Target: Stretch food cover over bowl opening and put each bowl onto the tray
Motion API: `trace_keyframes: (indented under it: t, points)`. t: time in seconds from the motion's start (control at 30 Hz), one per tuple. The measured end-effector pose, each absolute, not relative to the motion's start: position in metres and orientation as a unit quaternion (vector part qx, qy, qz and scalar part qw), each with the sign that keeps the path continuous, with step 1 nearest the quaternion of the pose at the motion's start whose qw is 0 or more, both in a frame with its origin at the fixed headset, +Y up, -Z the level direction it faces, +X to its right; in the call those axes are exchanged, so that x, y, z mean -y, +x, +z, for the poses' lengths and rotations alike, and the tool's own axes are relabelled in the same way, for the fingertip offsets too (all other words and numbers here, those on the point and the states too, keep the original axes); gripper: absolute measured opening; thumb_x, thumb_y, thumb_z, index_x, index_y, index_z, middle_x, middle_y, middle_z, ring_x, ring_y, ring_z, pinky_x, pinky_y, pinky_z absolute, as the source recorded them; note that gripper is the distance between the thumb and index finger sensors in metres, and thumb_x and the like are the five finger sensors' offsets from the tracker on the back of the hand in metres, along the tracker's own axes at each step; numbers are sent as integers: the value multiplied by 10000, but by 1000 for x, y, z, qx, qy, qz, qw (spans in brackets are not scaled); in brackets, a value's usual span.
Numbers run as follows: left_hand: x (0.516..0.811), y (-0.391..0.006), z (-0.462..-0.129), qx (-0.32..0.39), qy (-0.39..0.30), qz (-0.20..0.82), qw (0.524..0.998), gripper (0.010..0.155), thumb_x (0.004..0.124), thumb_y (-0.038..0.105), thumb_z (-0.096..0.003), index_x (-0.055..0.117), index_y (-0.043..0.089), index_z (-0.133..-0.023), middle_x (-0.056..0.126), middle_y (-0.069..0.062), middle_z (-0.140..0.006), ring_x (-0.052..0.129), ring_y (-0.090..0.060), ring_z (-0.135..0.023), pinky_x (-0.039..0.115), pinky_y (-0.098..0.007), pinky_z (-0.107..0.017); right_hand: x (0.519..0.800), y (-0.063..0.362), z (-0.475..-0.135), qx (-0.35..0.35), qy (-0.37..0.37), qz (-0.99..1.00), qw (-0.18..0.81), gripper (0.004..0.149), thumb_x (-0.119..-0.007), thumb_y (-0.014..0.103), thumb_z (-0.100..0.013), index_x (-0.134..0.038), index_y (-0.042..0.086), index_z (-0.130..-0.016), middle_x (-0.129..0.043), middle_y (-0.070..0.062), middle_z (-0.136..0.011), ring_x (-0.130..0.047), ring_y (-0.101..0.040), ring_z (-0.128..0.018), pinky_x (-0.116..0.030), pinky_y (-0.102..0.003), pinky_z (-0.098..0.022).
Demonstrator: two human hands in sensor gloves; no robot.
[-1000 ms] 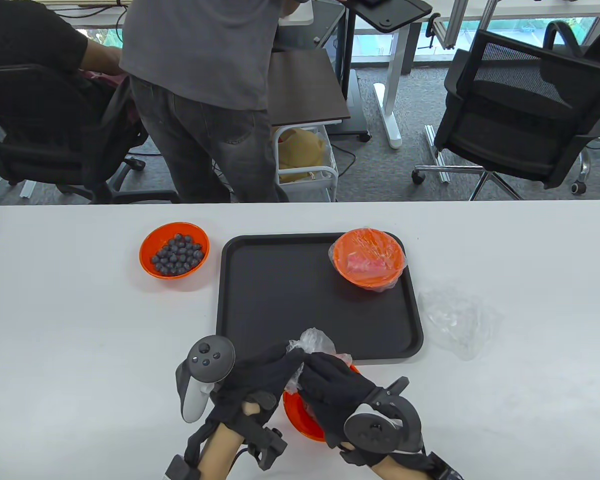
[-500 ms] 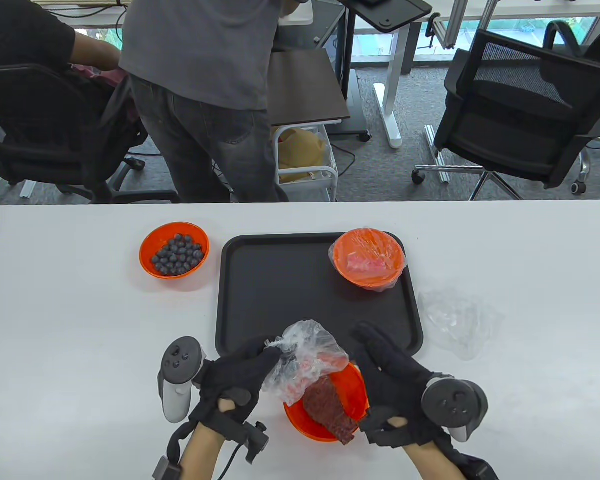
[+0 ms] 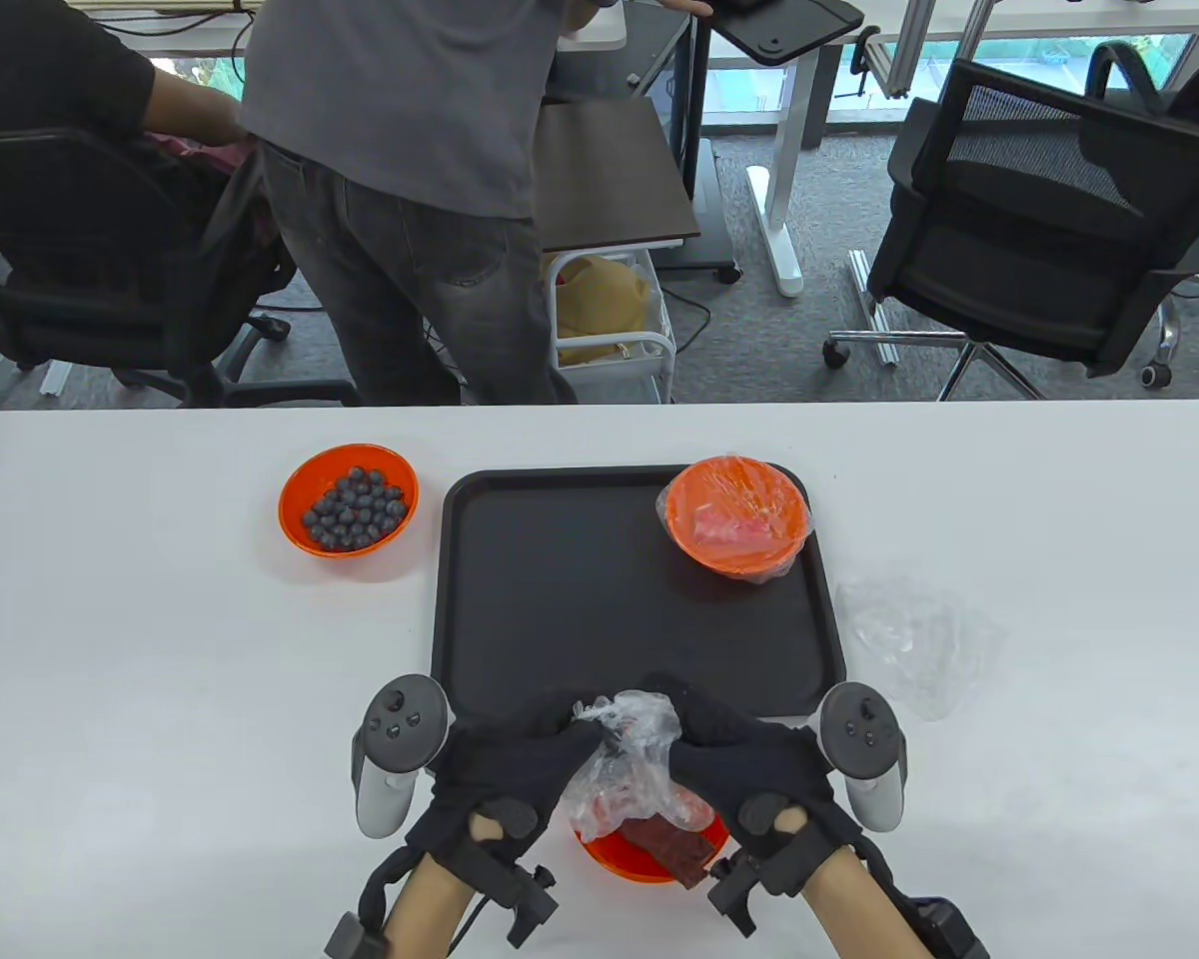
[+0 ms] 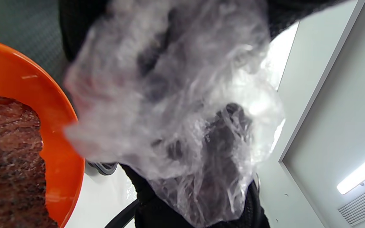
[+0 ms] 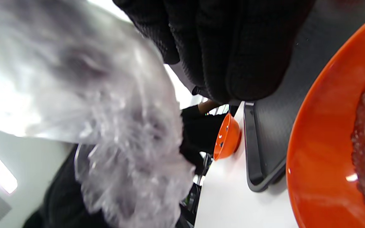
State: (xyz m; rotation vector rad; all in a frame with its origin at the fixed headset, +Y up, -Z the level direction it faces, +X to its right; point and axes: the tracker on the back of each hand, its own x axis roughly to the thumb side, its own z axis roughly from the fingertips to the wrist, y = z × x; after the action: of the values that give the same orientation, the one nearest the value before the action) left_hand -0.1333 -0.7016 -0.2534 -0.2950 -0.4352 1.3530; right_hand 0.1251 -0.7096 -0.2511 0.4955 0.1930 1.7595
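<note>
Table view, with both wrist views. The left hand [image 3: 505, 774] and the right hand [image 3: 744, 774] met above the near orange bowl [image 3: 649, 857], each with its fingers curled and pinching the same crumpled clear food cover [image 3: 624, 744]. The cover hung bunched between the two hands, above the bowl's far rim and not yet spread over the opening. The bowl stood on the white table [image 3: 140, 679] just in front of the near edge of the black tray [image 3: 560, 599] and held a dark reddish-brown slab of food [image 3: 674, 849]; the left wrist view showed the slab's coarse surface [image 4: 9, 158] inside the orange wall [image 4: 59, 126], with the cover [image 4: 176, 110] filling most of that frame. In the right wrist view the gloved fingers [image 5: 233, 47] were curled near the plastic [image 5: 122, 142].

A second orange bowl [image 3: 737, 517], already covered, stood in the tray's far right corner. A third bowl of dark round berries [image 3: 350, 499], uncovered, sat on the table left of the tray. A spare loose cover [image 3: 914, 639] lay right of the tray. No brand, label or legible writing appeared on any item.
</note>
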Motion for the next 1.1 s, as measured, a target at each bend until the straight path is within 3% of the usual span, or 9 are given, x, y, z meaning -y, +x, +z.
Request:
trace_keyframes:
  t: [0.17,0.27,0.33,0.43,0.57,0.77,0.87,0.97,1.1]
  points:
    - [704,-125,-251,203,-145,612,751,480,844,505,-512,821,300,-945,1049,50,-798,1078,-245,-689,888,-479,-561,702,119,-243,-35,196,795,573,666,-935,411,-463,-786,45,-999,-960,-183,-888,-1087,-391,-672,-971,-424,-406]
    - [707,-127,-251,210,-176,635,722,626,850,637,-486,766,303,-1010,1021,40,-875,1049,-295,-750,865,-512,-582,701,128,-243,0,180,802,569,542,-899,392,-480,-883,95,-932,-1035,-133,-816,-1141,-331,-597,-1001,-381,-349]
    - [710,-133,-253,207,-175,664,697,717,775,745,-474,743,311,-1043,999,29,-908,1026,-323,-776,855,-523,-592,703,136,-243,14,160,792,589,476,-903,371,-478,-933,133,-889,-1071,-106,-766,-1161,-297,-546,-1005,-361,-317]
    - [713,-143,-254,182,-163,695,676,704,643,780,-491,778,346,-1029,946,-19,-943,994,-348,-786,836,-533,-609,705,142,-243,8,166,773,613,464,-890,375,-480,-935,153,-885,-1075,-75,-755,-1161,-268,-536,-1000,-347,-313]
    - [714,-150,-254,126,-133,687,703,611,673,724,-521,845,349,-972,967,-3,-912,1000,-328,-755,846,-516,-602,707,142,-245,-9,182,740,647,456,-873,377,-490,-924,174,-896,-1066,-59,-769,-1150,-263,-552,-993,-344,-327]
    - [718,-132,-252,169,-188,674,694,830,740,747,-506,506,286,-1156,635,-49,-1201,775,-384,-1038,739,-573,-707,708,135,-244,-25,196,731,653,459,-867,387,-496,-918,178,-902,-1065,-51,-778,-1147,-262,-569,-992,-347,-337]
    - [708,-138,-249,169,-109,651,732,767,807,697,-502,563,345,-1138,656,-21,-1202,777,-355,-1063,757,-567,-704,706,136,-243,-26,202,727,656,461,-863,392,-502,-914,174,-905,-1064,-55,-782,-1147,-264,-572,-994,-347,-336]
    - [694,-149,-245,145,-9,619,772,559,896,600,-479,800,423,-1000,851,51,-1069,930,-292,-934,846,-519,-637,705,139,-243,-22,199,721,663,464,-860,396,-504,-913,170,-906,-1063,-54,-783,-1146,-263,-575,-993,-348,-339]
    - [694,-141,-244,164,-62,620,765,551,897,596,-485,865,329,-966,960,19,-979,1004,-320,-841,864,-525,-598,706,136,-243,-29,207,714,668,463,-857,398,-505,-908,179,-910,-1059,-49,-791,-1138,-266,-595,-990,-353,-349]
